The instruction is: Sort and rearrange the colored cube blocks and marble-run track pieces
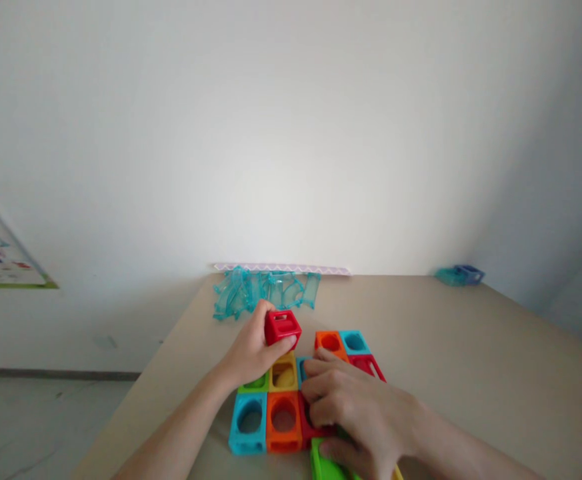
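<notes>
My left hand (257, 347) is closed around a red cube block (283, 325), thumb on its near side, holding it at the far edge of a group of joined hollow blocks. Below it in the group are a yellow block (284, 375), a green block (255, 385), a light-blue block (249, 423) and an orange block (284, 421). My right hand (353, 407) bends over the group's right part, its thumb against a bright green block (327, 461). Its curled fingers cover much of a red block (315, 433). What lies under the palm is hidden.
Translucent teal track pieces (265, 291) lie heaped at the table's back left, by a pale patterned strip (283, 269) along the wall. A dark-blue block (469, 274) and a teal piece (449, 277) sit at the back right. A poster (3, 250) hangs at left.
</notes>
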`<control>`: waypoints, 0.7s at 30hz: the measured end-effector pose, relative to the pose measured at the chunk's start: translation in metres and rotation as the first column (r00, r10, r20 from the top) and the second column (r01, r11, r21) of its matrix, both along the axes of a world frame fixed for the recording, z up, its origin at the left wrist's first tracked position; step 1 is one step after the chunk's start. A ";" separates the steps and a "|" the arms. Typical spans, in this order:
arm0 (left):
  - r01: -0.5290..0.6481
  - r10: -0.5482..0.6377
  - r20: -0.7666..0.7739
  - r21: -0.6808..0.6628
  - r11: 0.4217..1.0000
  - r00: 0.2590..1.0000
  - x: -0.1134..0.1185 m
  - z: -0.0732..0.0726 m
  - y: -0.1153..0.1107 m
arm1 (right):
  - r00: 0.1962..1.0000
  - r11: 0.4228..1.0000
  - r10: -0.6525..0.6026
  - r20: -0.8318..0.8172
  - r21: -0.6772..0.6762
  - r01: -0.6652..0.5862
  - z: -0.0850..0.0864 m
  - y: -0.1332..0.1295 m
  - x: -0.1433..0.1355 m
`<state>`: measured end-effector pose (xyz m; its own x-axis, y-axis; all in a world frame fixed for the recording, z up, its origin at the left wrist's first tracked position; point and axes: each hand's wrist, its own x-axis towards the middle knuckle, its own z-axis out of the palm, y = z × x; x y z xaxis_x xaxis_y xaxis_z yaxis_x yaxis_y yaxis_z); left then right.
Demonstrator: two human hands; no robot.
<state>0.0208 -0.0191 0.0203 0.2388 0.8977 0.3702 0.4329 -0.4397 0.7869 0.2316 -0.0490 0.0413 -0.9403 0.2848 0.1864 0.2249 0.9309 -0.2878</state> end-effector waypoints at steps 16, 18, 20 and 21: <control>-0.020 0.021 -0.064 0.022 1.000 0.998 -0.001 0.000 0.000 | 0.997 1.000 0.000 -0.071 -0.016 -0.002 -0.004 0.006 0.002; -0.018 0.022 -0.103 0.048 0.999 0.994 0.000 0.001 -0.002 | 0.996 1.000 -0.002 -0.088 -0.027 0.000 -0.006 0.005 0.001; 0.008 0.004 -0.158 0.076 0.997 0.987 0.003 0.002 -0.004 | 0.994 0.999 -0.012 -0.107 -0.041 0.008 -0.007 0.005 0.000; 0.020 -0.004 -0.186 0.088 0.996 0.983 0.004 0.003 -0.006 | 0.993 0.999 -0.017 -0.117 -0.048 0.011 -0.007 0.005 -0.001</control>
